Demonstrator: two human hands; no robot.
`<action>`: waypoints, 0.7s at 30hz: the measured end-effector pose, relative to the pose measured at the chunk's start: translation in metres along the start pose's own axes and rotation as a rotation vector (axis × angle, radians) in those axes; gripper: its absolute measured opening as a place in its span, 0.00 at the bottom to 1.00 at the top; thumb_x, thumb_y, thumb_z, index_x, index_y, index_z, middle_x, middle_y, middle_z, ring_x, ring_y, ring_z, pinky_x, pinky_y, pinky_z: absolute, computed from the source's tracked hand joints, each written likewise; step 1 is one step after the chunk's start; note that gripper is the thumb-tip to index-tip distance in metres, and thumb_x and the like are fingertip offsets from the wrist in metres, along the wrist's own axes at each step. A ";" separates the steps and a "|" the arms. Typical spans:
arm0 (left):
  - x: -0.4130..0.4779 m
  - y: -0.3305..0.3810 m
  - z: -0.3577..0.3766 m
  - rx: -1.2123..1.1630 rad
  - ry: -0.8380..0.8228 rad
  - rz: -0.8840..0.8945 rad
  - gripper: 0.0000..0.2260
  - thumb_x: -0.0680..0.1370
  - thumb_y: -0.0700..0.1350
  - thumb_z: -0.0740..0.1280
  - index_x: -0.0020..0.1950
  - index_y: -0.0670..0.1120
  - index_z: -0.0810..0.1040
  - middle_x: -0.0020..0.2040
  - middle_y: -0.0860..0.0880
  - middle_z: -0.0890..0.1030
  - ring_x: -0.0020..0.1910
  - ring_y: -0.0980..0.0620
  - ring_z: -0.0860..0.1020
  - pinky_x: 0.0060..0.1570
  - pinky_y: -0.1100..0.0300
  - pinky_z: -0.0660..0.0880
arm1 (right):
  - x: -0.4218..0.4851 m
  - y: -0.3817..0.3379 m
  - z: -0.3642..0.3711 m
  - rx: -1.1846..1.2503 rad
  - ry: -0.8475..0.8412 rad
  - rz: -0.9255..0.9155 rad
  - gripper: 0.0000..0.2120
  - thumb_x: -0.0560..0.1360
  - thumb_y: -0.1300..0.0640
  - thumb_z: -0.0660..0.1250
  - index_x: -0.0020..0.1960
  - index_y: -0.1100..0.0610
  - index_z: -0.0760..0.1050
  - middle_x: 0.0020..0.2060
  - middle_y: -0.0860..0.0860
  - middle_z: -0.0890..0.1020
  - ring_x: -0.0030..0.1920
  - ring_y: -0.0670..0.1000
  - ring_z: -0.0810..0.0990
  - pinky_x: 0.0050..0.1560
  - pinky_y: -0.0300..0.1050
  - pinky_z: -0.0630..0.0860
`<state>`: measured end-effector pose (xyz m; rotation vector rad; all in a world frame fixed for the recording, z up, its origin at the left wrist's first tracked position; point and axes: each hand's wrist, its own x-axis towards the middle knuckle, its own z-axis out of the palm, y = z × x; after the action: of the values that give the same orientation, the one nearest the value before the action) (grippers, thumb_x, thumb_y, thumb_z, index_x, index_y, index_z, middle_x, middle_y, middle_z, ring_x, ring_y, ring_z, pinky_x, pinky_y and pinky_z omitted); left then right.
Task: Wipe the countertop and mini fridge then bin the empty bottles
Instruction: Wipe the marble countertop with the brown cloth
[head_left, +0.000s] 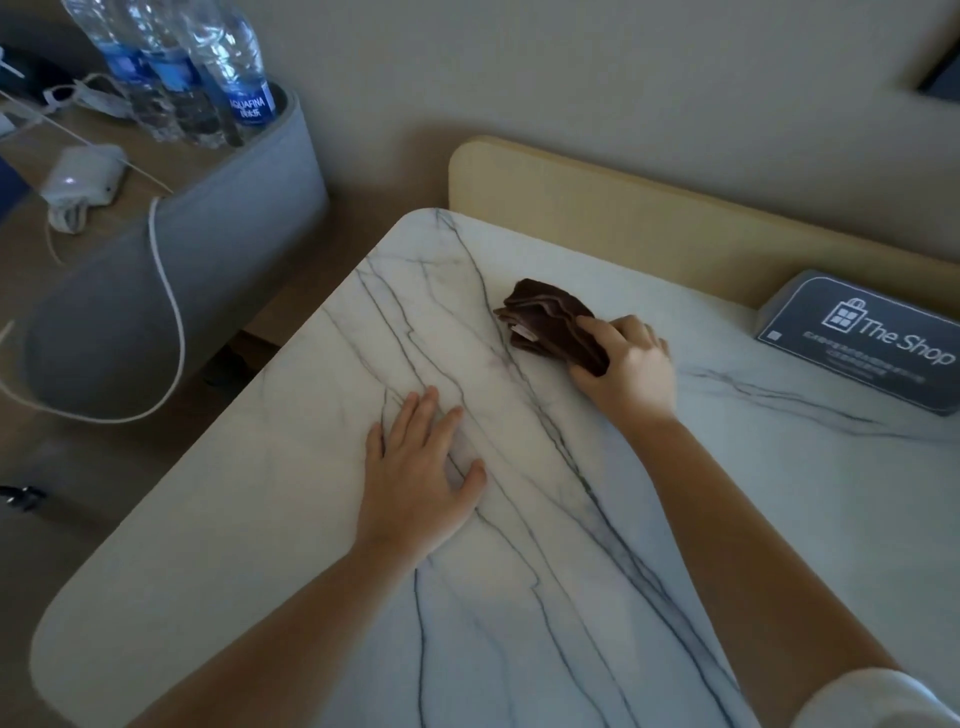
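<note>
Far to my left, three bottles (197, 78) stand upright together at the back of the desk (31, 156), well apart from the counter (519, 597); they are for the bin later, and from here I cannot tell how empty they are, though they look clear right through. A charger (83, 176) and its white cable (171, 312) lie near them.

On the counter, my left hand (415, 478) lies flat, palm down, fingers spread and holding nothing; I judge it is only bracing me. My right hand (631, 364) is closed around one end of the cloth (550, 322), pressing it to the marble near the back, just short of the wooden upstand (623, 208).

So the step in hand is the first one, wiping the counter. The cloth is bunched and folded, its long axis running from my grip up and to the left, its free end pointing at the rounded back-left corner. The next move, I think, calls for even pressure and long strokes over the bare marble, keeping the folds together, and either going round the sign (857, 338) at the right or lifting it. The fridge is not in view
</note>
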<state>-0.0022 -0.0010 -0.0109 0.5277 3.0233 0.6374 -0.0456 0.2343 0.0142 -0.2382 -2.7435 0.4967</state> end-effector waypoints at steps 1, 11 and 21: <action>0.000 -0.001 0.001 0.000 0.005 0.008 0.27 0.74 0.59 0.57 0.72 0.53 0.61 0.76 0.50 0.54 0.74 0.53 0.48 0.69 0.48 0.45 | -0.013 -0.003 -0.004 -0.001 0.002 0.024 0.23 0.66 0.58 0.70 0.61 0.57 0.75 0.50 0.61 0.77 0.51 0.62 0.74 0.54 0.55 0.68; -0.022 0.004 -0.015 -0.209 0.120 0.069 0.16 0.71 0.41 0.66 0.58 0.39 0.77 0.64 0.43 0.74 0.65 0.45 0.69 0.64 0.50 0.62 | -0.156 -0.054 -0.036 -0.016 0.105 0.239 0.22 0.63 0.60 0.74 0.57 0.58 0.78 0.46 0.60 0.79 0.47 0.62 0.76 0.52 0.55 0.68; -0.137 -0.024 -0.029 -0.202 0.000 0.237 0.19 0.70 0.43 0.68 0.60 0.41 0.75 0.66 0.43 0.72 0.67 0.46 0.67 0.65 0.51 0.61 | -0.276 -0.115 -0.057 -0.058 0.123 0.371 0.23 0.63 0.59 0.75 0.57 0.58 0.78 0.46 0.59 0.79 0.48 0.61 0.76 0.53 0.56 0.67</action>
<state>0.1176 -0.0773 -0.0025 0.8817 2.8726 0.9397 0.2193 0.0839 0.0234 -0.7749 -2.6009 0.4769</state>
